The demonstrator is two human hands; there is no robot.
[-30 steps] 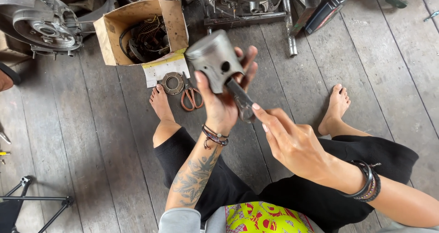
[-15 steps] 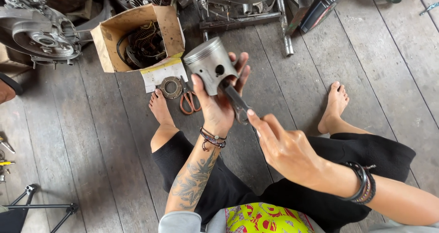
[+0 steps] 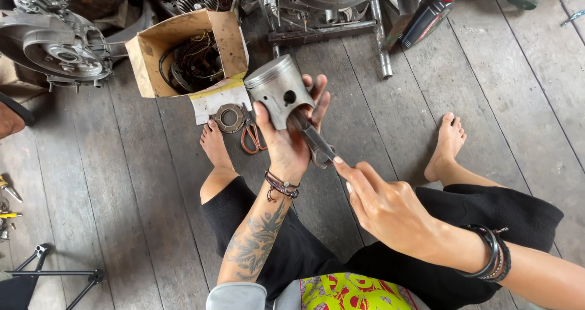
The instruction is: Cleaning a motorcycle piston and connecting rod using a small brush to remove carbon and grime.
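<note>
Head view: my left hand [image 3: 286, 142] is closed around a grey metal piston [image 3: 277, 91], held up over the wooden floor [image 3: 122, 182] between my feet, crown pointing far-left. A dark connecting rod [image 3: 314, 140] hangs from its pin hole toward me. My right hand [image 3: 390, 209] is mostly open, fingertips pinching the near end of the rod; how firm the pinch is I cannot tell. Piston looks rigid, fairly heavy for its size, smooth skirt, probably oily and slippery, so I judge a wrap grip round the skirt is best, clear of the ring grooves. Rod will likely swing on the pin, so steady it at the end. Far left: cardboard box [image 3: 231, 42] of parts, orange-handled scissors [image 3: 251, 136], engine casing [image 3: 55, 48]. Far right: black oil bottle [image 3: 426, 17].
</note>
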